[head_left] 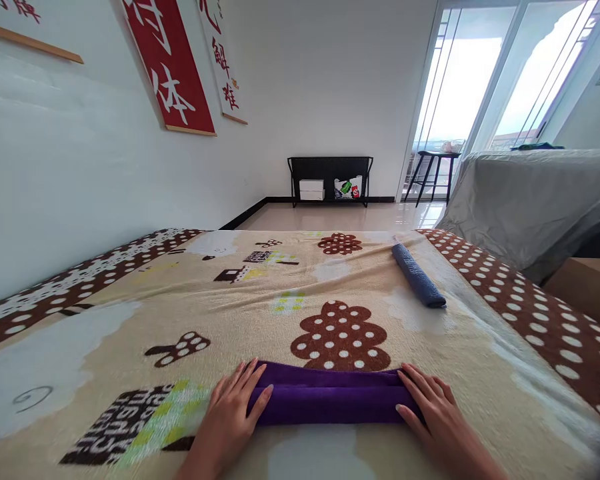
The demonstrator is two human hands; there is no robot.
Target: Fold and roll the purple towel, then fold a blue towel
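In the head view, a purple cloth (330, 405) is spanned by two hands and laid on a patterned blanket (250, 327). Its left end is covered by the left hand (235, 403) and its right end by the right hand (433, 407). Both hands are held open: the fingers are extended over the ends, and the thumbs are set nearer the wearer. No firm grip is seen on either side.

The cloth is already gathered into a narrow, layered band. A thinner strip is seen along its far side, between the fingertips of the two hands, and appears not yet taken into the band; by that, the rolling or folding is judged well advanced but unfinished. How many layers lie underneath cannot be told.

The long axis is run straight from the left hand to the right hand, across the wearer's front, with one end pointed at each side. No distinct front or tip is shown.

Beyond the right hand, well apart from it, a blue-grey roll (417, 277) is seen, apparently completed. Its axis is slanted, with the near end turned towards the right.
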